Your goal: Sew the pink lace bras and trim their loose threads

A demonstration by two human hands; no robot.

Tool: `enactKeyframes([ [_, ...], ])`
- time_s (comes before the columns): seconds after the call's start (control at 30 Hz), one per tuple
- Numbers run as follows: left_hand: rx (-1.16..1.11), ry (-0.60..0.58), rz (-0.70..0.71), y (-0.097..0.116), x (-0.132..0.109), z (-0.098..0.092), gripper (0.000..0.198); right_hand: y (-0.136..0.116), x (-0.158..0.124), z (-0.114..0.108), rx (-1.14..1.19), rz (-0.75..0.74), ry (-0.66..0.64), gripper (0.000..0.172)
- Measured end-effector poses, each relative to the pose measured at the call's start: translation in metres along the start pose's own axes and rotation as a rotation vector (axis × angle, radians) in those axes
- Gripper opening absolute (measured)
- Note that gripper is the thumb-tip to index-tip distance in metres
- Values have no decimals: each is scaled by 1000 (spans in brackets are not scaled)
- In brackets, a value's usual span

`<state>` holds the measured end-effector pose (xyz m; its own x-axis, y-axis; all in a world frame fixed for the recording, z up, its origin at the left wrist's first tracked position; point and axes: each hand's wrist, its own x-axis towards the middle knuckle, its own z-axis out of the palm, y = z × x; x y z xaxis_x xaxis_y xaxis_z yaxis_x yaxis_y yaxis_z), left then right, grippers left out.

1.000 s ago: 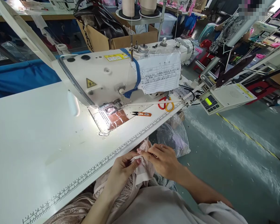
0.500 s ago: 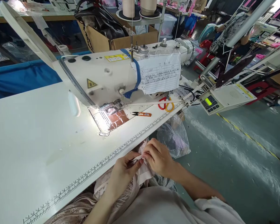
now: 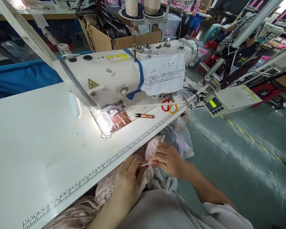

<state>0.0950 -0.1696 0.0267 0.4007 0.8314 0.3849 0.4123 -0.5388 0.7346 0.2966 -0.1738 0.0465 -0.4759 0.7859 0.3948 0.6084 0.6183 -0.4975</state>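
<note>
We see the left hand (image 3: 128, 175) with its fingers curled in, pinching an edge of pale pink fabric (image 3: 153, 149), while the right hand (image 3: 170, 159), a ring on one finger, grips the same edge just beside it. We find this fabric over the lap, below the table's front edge, a lacy part of it rising above the pinched edge. Nearby, we notice a grey bundle of cloth (image 3: 167, 182) under the right wrist and a clear plastic bag (image 3: 185, 144) beyond that hand. Along the near rim of the white table (image 3: 38, 136) we can follow a printed ruler (image 3: 90, 178). Farther in, we see orange snips (image 3: 145, 116) lying near scissors (image 3: 173, 108) with red and yellow handles, in front of the sewing machine (image 3: 114, 76), which wears a sheet of paper (image 3: 163, 76). Behind it we make out a cardboard box (image 3: 138, 42) and thread cones (image 3: 131, 8)
</note>
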Motion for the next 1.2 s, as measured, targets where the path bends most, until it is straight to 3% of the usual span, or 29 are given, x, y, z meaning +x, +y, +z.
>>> enactKeyframes([
  [0.1,101,89,116,0,-9,7,16,-4,-7,-13,28,11,-112,20],
  [0.2,120,102,234,-5,-17,11,27,-7,-11,-21,100,108,-211,9],
  [0.3,116,73,347,-11,-22,13,30,-8,-11,-19,-56,78,-251,30],
  [0.37,117,72,382,-15,-25,13,29,-8,-9,-13,-193,-21,-247,33],
  [0.57,99,70,377,-20,-28,13,29,-11,-3,-6,-370,-175,-173,20],
  [1.03,101,98,337,-23,-28,14,27,-16,2,-9,-415,-166,-251,22],
  [1.2,98,100,321,-21,-26,13,26,-16,-1,-5,-383,-139,-201,24],
])
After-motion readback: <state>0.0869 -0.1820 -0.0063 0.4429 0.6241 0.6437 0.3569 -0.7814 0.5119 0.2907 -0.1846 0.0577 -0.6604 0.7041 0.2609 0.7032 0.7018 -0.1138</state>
